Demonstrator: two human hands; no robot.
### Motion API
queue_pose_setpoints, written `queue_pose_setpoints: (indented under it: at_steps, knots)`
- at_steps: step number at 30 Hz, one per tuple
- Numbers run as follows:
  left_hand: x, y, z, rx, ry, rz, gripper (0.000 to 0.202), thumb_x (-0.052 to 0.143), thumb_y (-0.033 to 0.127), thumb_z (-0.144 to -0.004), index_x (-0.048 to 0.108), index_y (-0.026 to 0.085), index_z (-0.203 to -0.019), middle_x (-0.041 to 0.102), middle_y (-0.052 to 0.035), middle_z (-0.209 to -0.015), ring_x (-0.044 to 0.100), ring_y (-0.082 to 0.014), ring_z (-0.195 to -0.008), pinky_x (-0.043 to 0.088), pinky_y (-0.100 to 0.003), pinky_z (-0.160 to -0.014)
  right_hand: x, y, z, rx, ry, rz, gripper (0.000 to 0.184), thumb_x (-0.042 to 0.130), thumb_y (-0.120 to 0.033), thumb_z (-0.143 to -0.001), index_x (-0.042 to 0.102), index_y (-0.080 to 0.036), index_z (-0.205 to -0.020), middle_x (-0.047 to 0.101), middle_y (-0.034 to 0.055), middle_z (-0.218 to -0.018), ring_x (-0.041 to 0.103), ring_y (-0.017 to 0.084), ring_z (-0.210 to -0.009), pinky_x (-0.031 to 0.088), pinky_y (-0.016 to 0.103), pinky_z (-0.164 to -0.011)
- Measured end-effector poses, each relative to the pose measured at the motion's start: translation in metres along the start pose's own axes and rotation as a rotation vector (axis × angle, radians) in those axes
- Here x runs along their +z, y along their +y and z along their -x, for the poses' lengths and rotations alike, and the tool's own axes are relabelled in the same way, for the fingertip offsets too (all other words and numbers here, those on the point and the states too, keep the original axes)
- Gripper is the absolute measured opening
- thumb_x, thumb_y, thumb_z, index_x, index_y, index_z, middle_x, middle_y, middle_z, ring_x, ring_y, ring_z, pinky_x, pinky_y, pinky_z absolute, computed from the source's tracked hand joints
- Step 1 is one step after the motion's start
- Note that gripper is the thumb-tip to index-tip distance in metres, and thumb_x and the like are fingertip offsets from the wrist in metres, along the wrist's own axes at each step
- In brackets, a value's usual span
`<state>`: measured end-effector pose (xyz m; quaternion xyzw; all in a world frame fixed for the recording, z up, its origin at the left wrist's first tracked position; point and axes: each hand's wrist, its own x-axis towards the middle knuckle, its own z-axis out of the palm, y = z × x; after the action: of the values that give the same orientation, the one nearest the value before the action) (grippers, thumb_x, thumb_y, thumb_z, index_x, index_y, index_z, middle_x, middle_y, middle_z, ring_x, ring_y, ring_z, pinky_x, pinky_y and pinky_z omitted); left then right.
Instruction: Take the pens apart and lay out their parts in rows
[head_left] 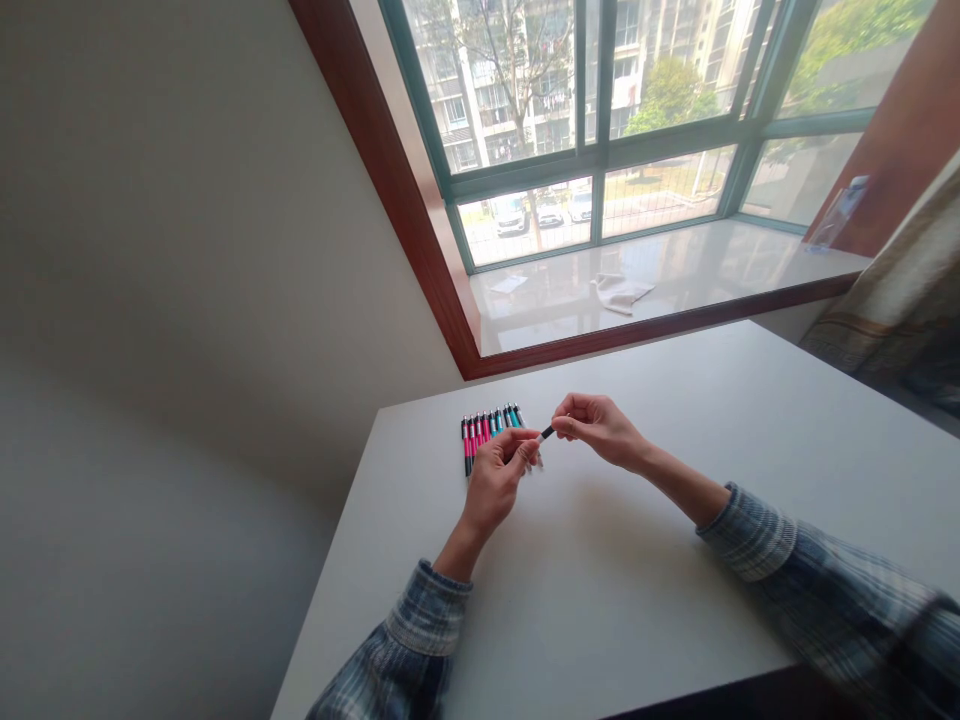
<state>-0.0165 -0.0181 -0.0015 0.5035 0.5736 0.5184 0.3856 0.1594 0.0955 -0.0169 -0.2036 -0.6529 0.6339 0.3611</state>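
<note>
Over the table, both my hands are closed in a pinch on one short, thin black piece (547, 433) with a pale end; it looks like part of a pen. My left hand (496, 480) grips the pale lower end between thumb and fingertips. At the upper end, the thumb and index finger of my right hand (600, 430) close on the black part. Just behind my left hand lies a row of click pens (472, 440), pink on the left and teal on the right, with black tips and clips. My left hand partly covers them.
The white table (645, 590) stretches under both arms, against a wall on the left. Behind it is a window ledge (547, 310) with a dark red wooden edge, a pale cloth (621, 293) and a clear bottle (836, 215). A curtain (885, 290) hangs at the right.
</note>
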Motion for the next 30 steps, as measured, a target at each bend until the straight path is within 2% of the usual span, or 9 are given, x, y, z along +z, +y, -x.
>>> queue_pose_setpoints:
  at_steps: [7, 10, 12, 15, 17, 19, 21, 24, 30]
  knots:
    - [0.000, -0.004, -0.002, -0.088, -0.053, 0.116, 0.039, 0.073, 0.051, -0.085, 0.070, 0.015, -0.098, 0.059, 0.0014, -0.066, 0.037, -0.0064, -0.049, 0.026, -0.022, -0.047, 0.001, -0.005, 0.001, -0.032, -0.014, 0.019, 0.037, 0.076, -0.054, -0.081, 0.065, -0.019, -0.081, 0.066, 0.0025, -0.071, 0.057, 0.016, -0.066, 0.046, 0.032, -0.066]
    - [0.003, -0.005, 0.000, -0.085, -0.071, 0.131, 0.042, 0.069, 0.055, -0.088, 0.067, 0.015, -0.103, 0.055, 0.0029, -0.066, 0.035, -0.0073, -0.050, 0.024, -0.022, -0.048, 0.001, -0.006, 0.000, -0.042, -0.012, 0.020, 0.036, 0.077, -0.052, -0.081, 0.064, -0.019, -0.082, 0.066, 0.0025, -0.072, 0.057, 0.016, -0.067, 0.046, 0.031, -0.065]
    - [0.005, -0.004, 0.002, -0.022, -0.057, 0.024, 0.044, 0.062, 0.056, -0.092, 0.066, 0.016, -0.111, 0.053, 0.0033, -0.067, 0.038, -0.0092, -0.052, 0.027, -0.023, -0.050, 0.002, -0.006, 0.000, -0.048, 0.010, -0.006, 0.037, 0.079, -0.052, -0.079, 0.064, -0.018, -0.082, 0.066, 0.0024, -0.072, 0.057, 0.015, -0.067, 0.046, 0.030, -0.065]
    - [0.008, 0.000, 0.006, 0.108, 0.027, -0.348, 0.044, 0.048, 0.054, -0.100, 0.066, 0.019, -0.119, 0.055, 0.0029, -0.066, 0.045, -0.0127, -0.055, 0.032, -0.025, -0.055, 0.005, -0.005, 0.000, -0.020, 0.043, -0.055, 0.039, 0.081, -0.052, -0.078, 0.064, -0.018, -0.087, 0.067, 0.0024, -0.076, 0.058, 0.015, -0.071, 0.046, 0.029, -0.068]
    - [0.010, 0.003, 0.008, 0.175, 0.089, -0.571, 0.044, 0.042, 0.052, -0.103, 0.065, 0.020, -0.122, 0.061, 0.0009, -0.070, 0.053, -0.0156, -0.060, 0.036, -0.026, -0.059, 0.008, -0.004, 0.001, 0.047, 0.048, -0.074, 0.042, 0.079, -0.055, -0.079, 0.061, -0.019, -0.089, 0.064, 0.0001, -0.073, 0.056, 0.014, -0.069, 0.044, 0.028, -0.066]
    - [0.012, 0.004, 0.009, 0.212, 0.119, -0.704, 0.041, 0.041, 0.051, -0.104, 0.063, 0.021, -0.122, 0.068, -0.0019, -0.079, 0.062, -0.0187, -0.068, 0.039, -0.027, -0.064, 0.011, -0.002, 0.002, 0.107, 0.029, -0.047, 0.045, 0.075, -0.060, -0.080, 0.055, -0.019, -0.080, 0.056, -0.0037, -0.064, 0.049, 0.011, -0.060, 0.038, 0.025, -0.059]
    - [0.015, 0.005, 0.010, 0.228, 0.119, -0.787, 0.037, 0.041, 0.049, -0.104, 0.061, 0.021, -0.119, 0.071, -0.0033, -0.086, 0.066, -0.0206, -0.072, 0.040, -0.027, -0.064, 0.013, 0.000, 0.003, 0.135, -0.018, 0.046, 0.055, 0.070, -0.066, -0.082, 0.047, -0.019, -0.066, 0.043, -0.0061, -0.056, 0.037, 0.009, -0.053, 0.028, 0.024, -0.052]
    - [0.020, 0.004, 0.011, 0.240, 0.097, -0.875, 0.034, 0.036, 0.047, -0.106, 0.059, 0.022, -0.109, 0.072, -0.0026, -0.084, 0.067, -0.0207, -0.070, 0.037, -0.027, -0.060, 0.016, 0.004, 0.004, 0.151, -0.040, 0.199, 0.067, 0.062, -0.073, -0.083, 0.034, -0.020, -0.053, 0.027, -0.0072, -0.050, 0.023, 0.007, -0.049, 0.016, 0.027, -0.049]
    - [0.029, 0.004, 0.013, 0.245, 0.057, -0.964, 0.032, 0.036, 0.049, -0.106, 0.053, 0.022, -0.102, 0.072, -0.0016, -0.081, 0.069, -0.0202, -0.068, 0.034, -0.026, -0.057, 0.019, 0.004, 0.005, 0.139, 0.111, 0.176, 0.071, 0.052, -0.077, -0.087, 0.024, -0.022, -0.051, 0.017, -0.0069, -0.050, 0.015, 0.007, -0.049, 0.010, 0.029, -0.049]
